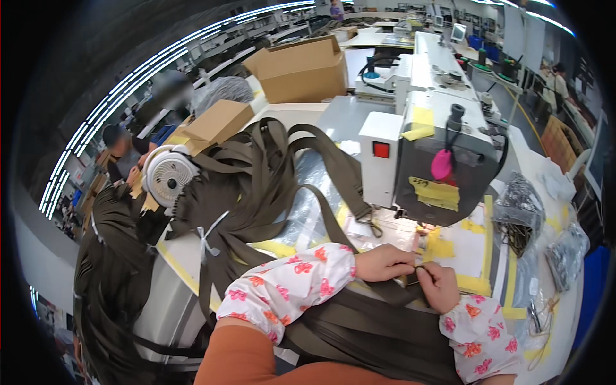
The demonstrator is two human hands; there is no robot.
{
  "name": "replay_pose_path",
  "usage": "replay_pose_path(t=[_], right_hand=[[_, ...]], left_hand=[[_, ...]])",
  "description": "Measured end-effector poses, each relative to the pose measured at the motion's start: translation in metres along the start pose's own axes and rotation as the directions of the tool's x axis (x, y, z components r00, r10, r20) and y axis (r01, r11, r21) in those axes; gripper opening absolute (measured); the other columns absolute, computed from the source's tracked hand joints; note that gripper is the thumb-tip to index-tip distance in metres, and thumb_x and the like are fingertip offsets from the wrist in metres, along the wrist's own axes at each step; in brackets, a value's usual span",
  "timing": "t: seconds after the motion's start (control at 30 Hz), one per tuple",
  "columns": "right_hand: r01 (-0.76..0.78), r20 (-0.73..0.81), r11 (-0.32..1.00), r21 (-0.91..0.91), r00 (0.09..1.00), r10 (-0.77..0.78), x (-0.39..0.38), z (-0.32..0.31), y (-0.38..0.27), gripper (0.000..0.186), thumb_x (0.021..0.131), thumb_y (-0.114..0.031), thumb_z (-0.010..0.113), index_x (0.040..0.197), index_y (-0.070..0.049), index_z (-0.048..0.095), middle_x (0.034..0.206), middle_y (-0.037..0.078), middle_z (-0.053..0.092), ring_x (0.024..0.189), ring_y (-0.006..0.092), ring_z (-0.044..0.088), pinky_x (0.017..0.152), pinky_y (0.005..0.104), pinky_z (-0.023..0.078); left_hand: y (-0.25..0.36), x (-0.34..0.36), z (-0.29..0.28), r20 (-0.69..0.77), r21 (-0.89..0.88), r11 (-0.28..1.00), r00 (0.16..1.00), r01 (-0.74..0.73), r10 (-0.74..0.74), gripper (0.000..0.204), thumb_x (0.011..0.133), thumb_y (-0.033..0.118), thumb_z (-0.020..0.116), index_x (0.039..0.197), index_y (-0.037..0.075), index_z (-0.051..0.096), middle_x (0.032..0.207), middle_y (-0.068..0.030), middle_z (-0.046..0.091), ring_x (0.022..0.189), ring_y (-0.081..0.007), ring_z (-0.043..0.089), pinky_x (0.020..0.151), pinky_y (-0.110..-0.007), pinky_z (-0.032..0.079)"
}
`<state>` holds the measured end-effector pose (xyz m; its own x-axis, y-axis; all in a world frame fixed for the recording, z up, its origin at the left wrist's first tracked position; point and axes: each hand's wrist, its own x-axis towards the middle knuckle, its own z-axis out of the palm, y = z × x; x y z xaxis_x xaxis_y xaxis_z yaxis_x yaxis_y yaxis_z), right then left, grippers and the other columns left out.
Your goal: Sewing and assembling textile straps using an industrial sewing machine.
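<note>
My left hand (384,263) and my right hand (440,286) are close together just in front of the sewing machine (428,157). Both are closed on a dark olive webbing strap (396,294), with the fingers pinched at its end. Whatever small part may lie between the fingertips is too small to make out. Beyond my left hand, a metal snap hook (374,226) hangs from the end of another strap on the lit work surface. More dark webbing (359,330) lies across my lap, below my forearms.
A large heap of straps (250,173) covers the table's left side, beside a white fan (171,176). Open cardboard boxes (301,70) stand behind it. Plastic bags of metal parts (518,208) lie at the right. Another person (122,154) sits at the far left.
</note>
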<state>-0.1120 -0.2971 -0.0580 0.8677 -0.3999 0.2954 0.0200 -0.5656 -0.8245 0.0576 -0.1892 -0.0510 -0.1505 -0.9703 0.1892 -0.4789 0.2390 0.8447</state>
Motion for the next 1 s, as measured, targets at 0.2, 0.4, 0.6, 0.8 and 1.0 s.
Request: replay_pose_path(t=[0.2, 0.4, 0.6, 0.8, 1.0], right_hand=[[-0.073, 0.020, 0.996, -0.047, 0.997, 0.074, 0.001, 0.000, -0.004, 0.016, 0.080, -0.012, 0.057, 0.072, 0.002, 0.057, 0.054, 0.018, 0.052, 0.044, 0.0303, 0.051, 0.044, 0.0340, 0.039], [-0.176, -0.059, 0.973, 0.150, 0.981, 0.187, 0.006, -0.005, 0.001, 0.026, 0.085, -0.017, 0.054, 0.068, 0.002, 0.054, 0.049, 0.007, 0.049, 0.039, 0.0121, 0.045, 0.039, 0.0279, 0.036], [-0.510, 0.210, 0.367, 0.778, 0.761, 0.614, 0.012, -0.018, 0.002, 0.022, 0.088, -0.019, 0.049, 0.074, -0.004, 0.054, 0.055, 0.002, 0.052, 0.038, 0.0105, 0.050, 0.032, 0.0224, 0.039], [-0.554, 0.307, 0.366, 0.747, 0.777, 0.550, 0.009, -0.023, 0.003, 0.022, 0.088, -0.021, 0.051, 0.080, -0.001, 0.056, 0.062, 0.005, 0.055, 0.040, 0.0118, 0.052, 0.032, 0.0226, 0.043], [-0.638, 0.435, 0.297, 0.710, 0.729, 0.529, 0.011, -0.022, -0.001, 0.021, 0.088, -0.019, 0.047, 0.087, 0.001, 0.055, 0.066, 0.006, 0.057, 0.040, 0.0145, 0.054, 0.033, 0.0245, 0.044]], left_hand=[[0.003, -0.002, -0.002, 0.023, 0.077, 0.992, 0.995, 0.097, -0.099, 0.015, 0.085, 0.018, 0.053, 0.085, 0.003, 0.054, 0.066, -0.0134, 0.056, 0.059, -0.0263, 0.057, 0.055, -0.033, 0.042], [0.040, 0.009, 0.009, -0.407, 0.544, 0.837, 0.851, -0.066, 0.331, 0.015, 0.078, 0.013, 0.060, 0.092, 0.006, 0.059, 0.079, -0.0092, 0.059, 0.070, -0.0278, 0.057, 0.061, -0.034, 0.045], [0.051, 0.001, 0.037, 0.039, 0.459, 0.770, 0.876, -0.443, 0.481, 0.018, 0.076, 0.013, 0.063, 0.093, 0.008, 0.061, 0.087, -0.0065, 0.061, 0.075, -0.0238, 0.059, 0.064, -0.033, 0.047], [0.006, 0.002, 0.018, -0.386, 0.414, 0.906, 0.918, 0.083, 0.092, 0.033, 0.076, 0.017, 0.065, 0.105, 0.003, 0.057, 0.101, -0.0160, 0.057, 0.088, -0.0347, 0.056, 0.073, -0.037, 0.046], [0.009, 0.002, 0.016, -0.274, 0.579, 0.805, 0.900, -0.125, 0.337, 0.032, 0.071, 0.013, 0.069, 0.100, 0.005, 0.059, 0.103, -0.0152, 0.058, 0.093, -0.0312, 0.057, 0.077, -0.037, 0.046]])
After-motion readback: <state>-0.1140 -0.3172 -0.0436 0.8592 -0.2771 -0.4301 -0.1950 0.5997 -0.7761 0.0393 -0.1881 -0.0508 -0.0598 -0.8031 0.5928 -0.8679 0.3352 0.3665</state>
